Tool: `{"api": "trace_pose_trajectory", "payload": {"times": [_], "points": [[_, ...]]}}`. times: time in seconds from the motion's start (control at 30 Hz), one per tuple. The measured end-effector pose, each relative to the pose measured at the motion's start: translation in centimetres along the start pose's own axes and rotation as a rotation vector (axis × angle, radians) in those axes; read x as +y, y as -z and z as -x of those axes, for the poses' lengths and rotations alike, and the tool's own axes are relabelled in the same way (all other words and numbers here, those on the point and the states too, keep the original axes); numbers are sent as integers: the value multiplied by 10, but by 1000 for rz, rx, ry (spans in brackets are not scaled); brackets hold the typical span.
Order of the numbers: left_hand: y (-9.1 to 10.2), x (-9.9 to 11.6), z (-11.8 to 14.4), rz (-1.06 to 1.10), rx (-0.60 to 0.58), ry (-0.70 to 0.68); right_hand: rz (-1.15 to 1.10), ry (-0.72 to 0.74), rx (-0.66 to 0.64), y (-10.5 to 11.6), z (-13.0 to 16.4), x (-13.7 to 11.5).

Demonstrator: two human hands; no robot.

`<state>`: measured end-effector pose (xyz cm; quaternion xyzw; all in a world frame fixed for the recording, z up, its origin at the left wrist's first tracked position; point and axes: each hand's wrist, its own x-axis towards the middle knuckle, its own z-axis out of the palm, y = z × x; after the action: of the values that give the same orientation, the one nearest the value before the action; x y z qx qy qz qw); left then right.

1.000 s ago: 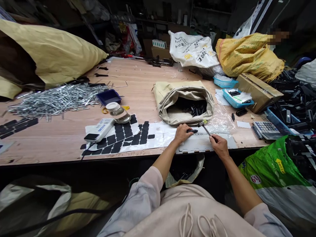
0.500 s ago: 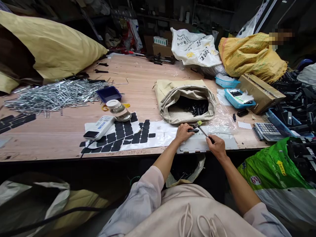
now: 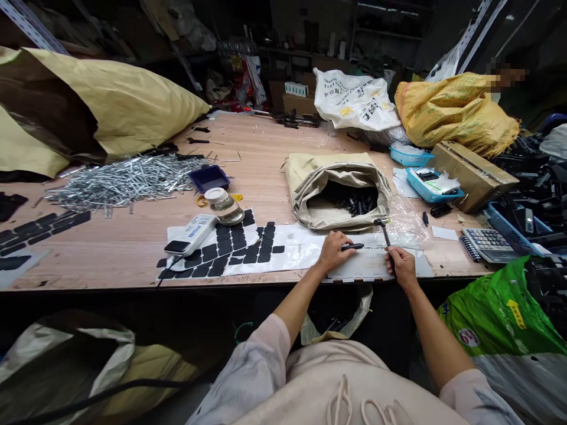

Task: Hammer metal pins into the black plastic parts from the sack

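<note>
My left hand [image 3: 332, 252] pinches a slim black part [image 3: 353, 246] over the grey cardboard [image 3: 367, 270], contact unclear. My right hand [image 3: 403, 265] grips a small hammer [image 3: 387, 236]; a skewed blow could catch the left hand, pinching so close by.

Tons of clutter on this one lol. Right side of the frame has a calculator [image 3: 488, 244], with a green bag [image 3: 481, 310] below it at lower right and a cardboard box [image 3: 476, 174] above. A blue basket [image 3: 427, 192] sits just left of that box. Upper right, a yellow sack [image 3: 452, 112] slumps beside a white printed bag [image 3: 354, 100]. Left of centre there's a clear jar [image 3: 227, 211] near a dark blue tray [image 3: 208, 177], and a big tan sack [image 3: 137, 97] hogs the upper left.
</note>
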<state>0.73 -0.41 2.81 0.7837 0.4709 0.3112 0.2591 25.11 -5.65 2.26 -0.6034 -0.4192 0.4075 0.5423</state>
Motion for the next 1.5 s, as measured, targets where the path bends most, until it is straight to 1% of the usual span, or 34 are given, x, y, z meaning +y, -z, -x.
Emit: {"api": "trace_pose_trajectory", "payload": {"times": [0.07, 0.2, 0.27, 0.3, 0.37, 0.43, 0.5, 0.6, 0.63, 0.7, 0.73, 0.8, 0.9, 0.97, 1.03, 1.1, 1.2, 1.27, 1.3, 1.33, 1.4, 1.43, 1.47, 1.5], "points": [[3, 12, 28, 15, -15, -66, 7, -10, -27, -1, 1, -1], [5, 27, 87, 25, -143, -176, 8, -19, -31, -3, 2, -1], [4, 29, 101, 16, -168, -211, 1, -22, -28, -3, 2, 0], [3, 29, 101, 11, -158, -220, 0, -23, -28, -3, 2, 0], [4, 27, 86, 0, -101, -209, 6, -24, -31, -3, 2, 1], [9, 21, 53, -18, -8, -132, 13, -20, -36, -3, 3, 1], [20, 12, 9, -69, 101, 23, 19, -14, -37, -3, 3, 1], [45, -10, -56, -253, 236, 351, 27, -11, -35, -4, 2, 2], [54, -18, -73, -306, 260, 444, 29, -12, -35, -4, 2, 2], [67, -33, -98, -360, 275, 565, 24, -14, -37, -4, 1, 3], [70, -39, -107, -364, 270, 597, 19, -17, -39, -4, 1, 3], [69, -47, -117, -363, 249, 636, 10, -21, -37, -4, 1, 4], [59, -51, -119, -352, 219, 684, 15, -22, -31, -5, 2, 1], [55, -50, -117, -339, 230, 698, 20, -21, -28, -6, 2, -1], [55, -48, -113, -336, 260, 684, 18, -21, -27, -6, 2, -2], [59, -45, -107, -337, 286, 638, 12, -20, -27, -6, 2, -2], [63, -36, -92, -310, 311, 536, 10, -19, -29, -6, 1, -1], [57, -28, -76, -263, 322, 442, 16, -16, -31, -5, 1, 0], [52, -23, -66, -214, 301, 374, 18, -16, -33, -5, 2, 0], [45, -19, -56, -151, 253, 293, 17, -18, -35, -5, 2, 0], [30, -13, -36, -10, 102, 130, 8, -22, -36, -5, 2, -1], [22, -12, -28, 41, 27, 73, 3, -24, -34, -5, 2, -1], [15, -12, -22, 65, -27, 47, 1, -24, -30, -5, 2, -1], [9, -12, -17, 67, -51, 43, 4, -22, -26, -5, 2, -1]]}}
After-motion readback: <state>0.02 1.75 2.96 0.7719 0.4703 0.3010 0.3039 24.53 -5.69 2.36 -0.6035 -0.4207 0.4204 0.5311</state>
